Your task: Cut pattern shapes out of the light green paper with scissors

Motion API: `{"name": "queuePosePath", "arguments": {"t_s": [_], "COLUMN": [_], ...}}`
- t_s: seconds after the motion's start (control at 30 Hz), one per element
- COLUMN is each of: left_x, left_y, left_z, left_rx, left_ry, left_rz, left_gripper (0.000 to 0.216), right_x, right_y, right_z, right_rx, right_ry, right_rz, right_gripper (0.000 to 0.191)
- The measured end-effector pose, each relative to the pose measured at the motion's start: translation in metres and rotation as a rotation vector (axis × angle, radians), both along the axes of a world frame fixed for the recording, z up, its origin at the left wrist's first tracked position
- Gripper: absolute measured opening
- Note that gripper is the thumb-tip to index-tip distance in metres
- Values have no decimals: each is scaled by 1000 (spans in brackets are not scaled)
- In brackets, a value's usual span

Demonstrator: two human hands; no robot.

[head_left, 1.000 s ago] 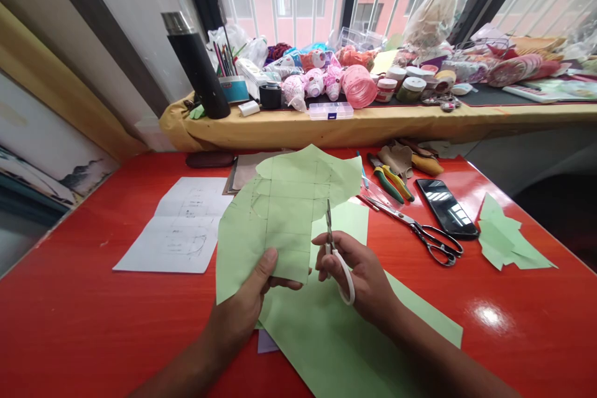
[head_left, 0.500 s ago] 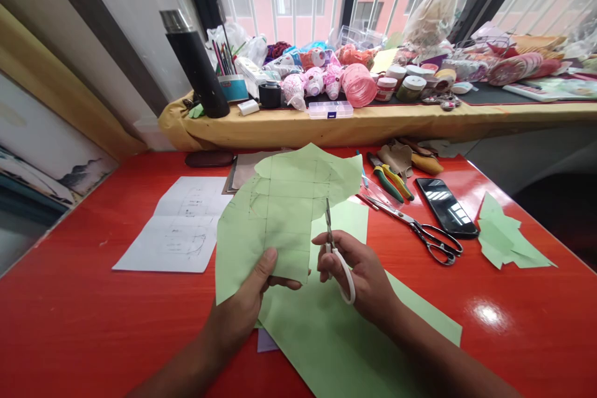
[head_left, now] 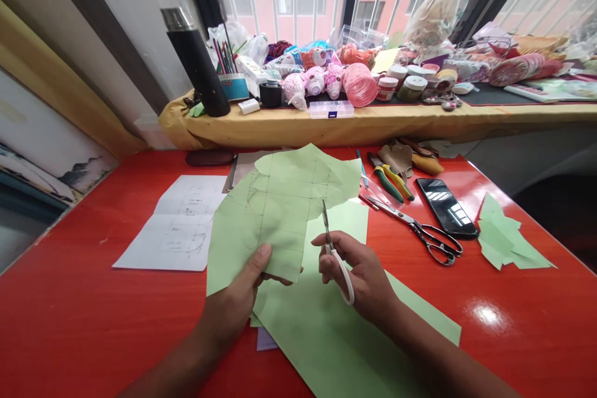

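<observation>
My left hand (head_left: pixel 236 305) pinches the lower edge of a light green paper cut-out (head_left: pixel 275 211) marked with pencil lines, holding it up above the red table (head_left: pixel 69 298). My right hand (head_left: pixel 361 277) grips small white-handled scissors (head_left: pixel 333 252), blades pointing up and nearly closed, just right of the cut-out's edge. A larger green sheet (head_left: pixel 336 336) lies flat beneath both hands.
A white sheet with sketches (head_left: pixel 180 227) lies to the left. Big metal scissors (head_left: pixel 415 230), green-yellow pliers (head_left: pixel 392 181), a black phone (head_left: pixel 446 206) and green paper scraps (head_left: pixel 506 241) lie to the right. A black flask (head_left: pixel 196 62) and craft supplies crowd the yellow ledge (head_left: pixel 354 121) behind.
The green cut-out and my left hand have shifted slightly left, away from the scissors. My right hand has barely moved.
</observation>
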State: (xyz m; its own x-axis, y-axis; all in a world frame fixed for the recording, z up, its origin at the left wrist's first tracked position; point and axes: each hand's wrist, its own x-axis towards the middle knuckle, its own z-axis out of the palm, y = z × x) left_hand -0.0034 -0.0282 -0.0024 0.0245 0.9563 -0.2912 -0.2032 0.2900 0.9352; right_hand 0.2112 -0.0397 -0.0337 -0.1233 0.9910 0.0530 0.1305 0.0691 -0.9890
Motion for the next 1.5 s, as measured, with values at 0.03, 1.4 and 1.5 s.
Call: {"name": "queuePosePath", "arguments": {"t_s": [0.03, 1.4, 1.5], "left_x": [0, -19, -22], "left_y": [0, 15, 17], "left_z": [2, 4, 3], "left_rx": [-7, 136, 155], "left_ry": [5, 202, 209], "left_rz": [5, 190, 190], "left_gripper": [23, 45, 46], "right_x": [0, 1, 1], "right_y": [0, 1, 1], "right_z": [0, -3, -3], "right_rx": [-2, -13, -9], "right_ry": [-3, -105, -113], "right_rz": [1, 64, 70], "right_gripper": [47, 38, 38]}}
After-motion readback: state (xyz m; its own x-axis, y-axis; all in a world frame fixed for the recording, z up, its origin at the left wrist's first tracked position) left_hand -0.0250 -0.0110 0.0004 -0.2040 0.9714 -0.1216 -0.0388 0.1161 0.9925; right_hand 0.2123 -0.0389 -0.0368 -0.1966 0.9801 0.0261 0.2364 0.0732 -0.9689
